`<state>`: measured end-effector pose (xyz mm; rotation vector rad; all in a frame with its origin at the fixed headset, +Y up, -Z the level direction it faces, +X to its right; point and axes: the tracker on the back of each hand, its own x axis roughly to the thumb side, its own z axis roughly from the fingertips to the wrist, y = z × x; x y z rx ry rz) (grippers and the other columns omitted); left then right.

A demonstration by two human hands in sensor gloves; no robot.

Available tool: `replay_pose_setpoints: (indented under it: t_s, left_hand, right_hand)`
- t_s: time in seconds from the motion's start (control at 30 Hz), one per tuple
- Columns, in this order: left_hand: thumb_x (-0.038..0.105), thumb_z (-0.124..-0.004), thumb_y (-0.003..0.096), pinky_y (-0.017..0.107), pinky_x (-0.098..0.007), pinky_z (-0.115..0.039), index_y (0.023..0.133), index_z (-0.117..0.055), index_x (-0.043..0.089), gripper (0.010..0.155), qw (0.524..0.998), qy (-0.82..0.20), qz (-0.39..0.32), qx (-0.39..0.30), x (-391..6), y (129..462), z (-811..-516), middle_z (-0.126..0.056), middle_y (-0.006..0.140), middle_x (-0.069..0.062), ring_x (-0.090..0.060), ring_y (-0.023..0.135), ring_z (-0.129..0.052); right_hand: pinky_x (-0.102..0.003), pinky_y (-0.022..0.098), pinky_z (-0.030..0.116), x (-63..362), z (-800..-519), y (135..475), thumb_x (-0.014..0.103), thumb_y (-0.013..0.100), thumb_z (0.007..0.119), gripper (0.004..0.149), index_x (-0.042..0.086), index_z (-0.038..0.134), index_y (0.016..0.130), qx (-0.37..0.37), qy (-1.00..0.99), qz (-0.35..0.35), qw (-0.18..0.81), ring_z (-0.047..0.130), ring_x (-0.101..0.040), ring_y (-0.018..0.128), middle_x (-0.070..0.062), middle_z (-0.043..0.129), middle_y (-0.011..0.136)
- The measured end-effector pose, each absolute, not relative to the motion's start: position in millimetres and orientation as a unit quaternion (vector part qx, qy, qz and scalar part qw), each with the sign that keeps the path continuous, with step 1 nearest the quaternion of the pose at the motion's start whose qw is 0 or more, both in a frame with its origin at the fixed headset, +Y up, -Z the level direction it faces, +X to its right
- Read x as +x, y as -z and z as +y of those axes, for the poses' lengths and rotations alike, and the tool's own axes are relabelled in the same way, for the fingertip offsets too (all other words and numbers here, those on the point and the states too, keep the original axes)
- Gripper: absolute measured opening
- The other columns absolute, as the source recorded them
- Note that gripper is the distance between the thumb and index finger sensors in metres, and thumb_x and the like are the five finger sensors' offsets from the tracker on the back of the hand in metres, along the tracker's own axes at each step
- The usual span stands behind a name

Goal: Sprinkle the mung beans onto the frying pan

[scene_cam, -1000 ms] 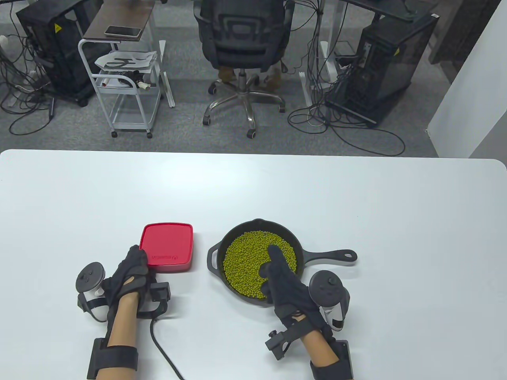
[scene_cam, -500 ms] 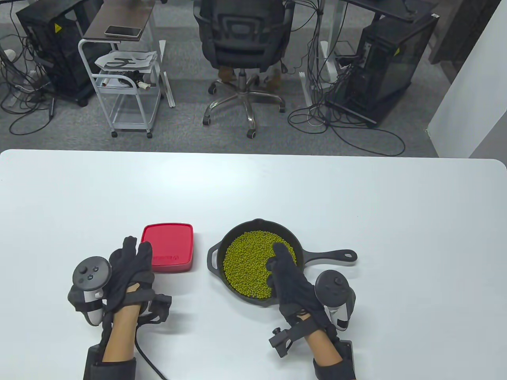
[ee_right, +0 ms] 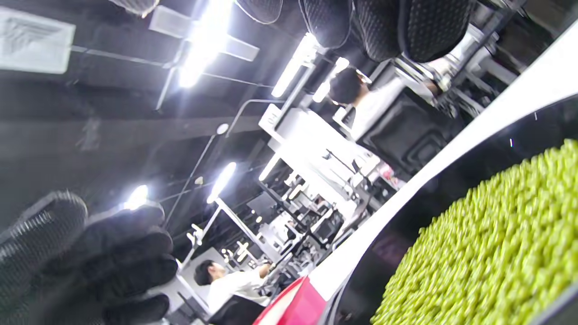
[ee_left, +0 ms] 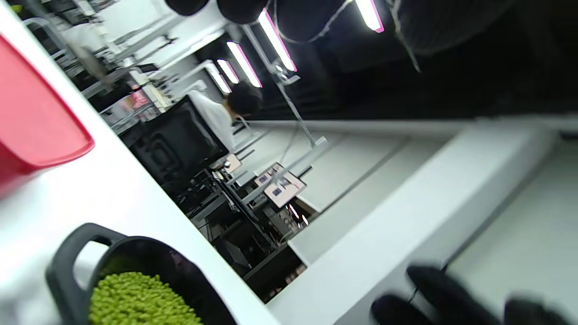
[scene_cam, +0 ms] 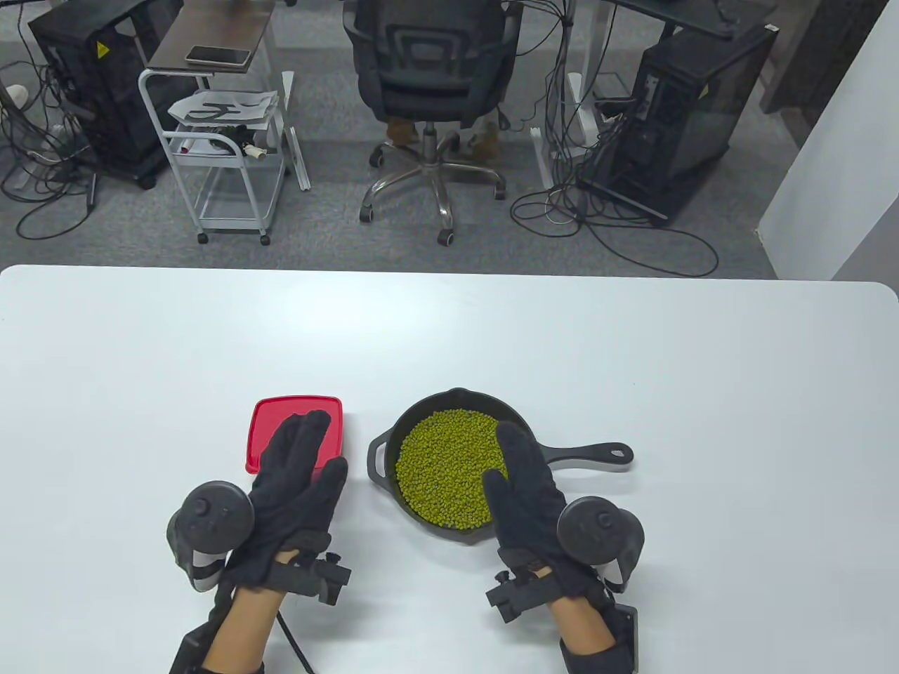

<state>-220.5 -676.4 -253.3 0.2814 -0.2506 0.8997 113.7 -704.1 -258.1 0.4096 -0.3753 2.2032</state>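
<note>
A black cast-iron frying pan [scene_cam: 562,456] sits on the white table, its bottom covered by green mung beans [scene_cam: 442,463]. A red lidded container [scene_cam: 270,421] lies left of it. My left hand [scene_cam: 295,477] is raised on edge over the container's near right corner, fingers straight, palm toward the pan, holding nothing. My right hand [scene_cam: 523,477] is raised on edge over the pan's near right part, fingers straight, palm facing left, empty. The pan [ee_left: 67,271] and beans [ee_left: 135,302] show in the left wrist view, the beans [ee_right: 487,253] in the right wrist view.
The pan's long handle [scene_cam: 593,453] points right. A cable [scene_cam: 298,642] trails from my left wrist over the table's near edge. Beyond the far table edge stand an office chair [scene_cam: 428,70] and a white cart [scene_cam: 225,140].
Both hands have lifted and turned onto their edges, palms facing each other. The left hand moved right over the container. The right hand straightened its fingers above the beans.
</note>
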Motion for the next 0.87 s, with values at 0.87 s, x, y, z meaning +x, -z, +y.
replay_pose_setpoints:
  t_s: [0.87]
  left_hand:
    - [0.096, -0.058, 0.0396, 0.074, -0.067, -0.009, 0.121, -0.022, 0.037, 0.106, 0.962, -0.22, -0.129, 0.092, -198, 258, -697, -0.004, 0.126, 0.0, -0.029, 0.114, 0.002]
  right_hand:
    - [-0.077, 0.067, 0.015, 98, -703, 250, 0.08, 0.053, 0.054, 0.089, 0.032, 0.022, 0.12, 0.174, -0.951, -0.203, 0.155, 0.005, -0.054, 0.108, -0.022, 0.005, 0.125]
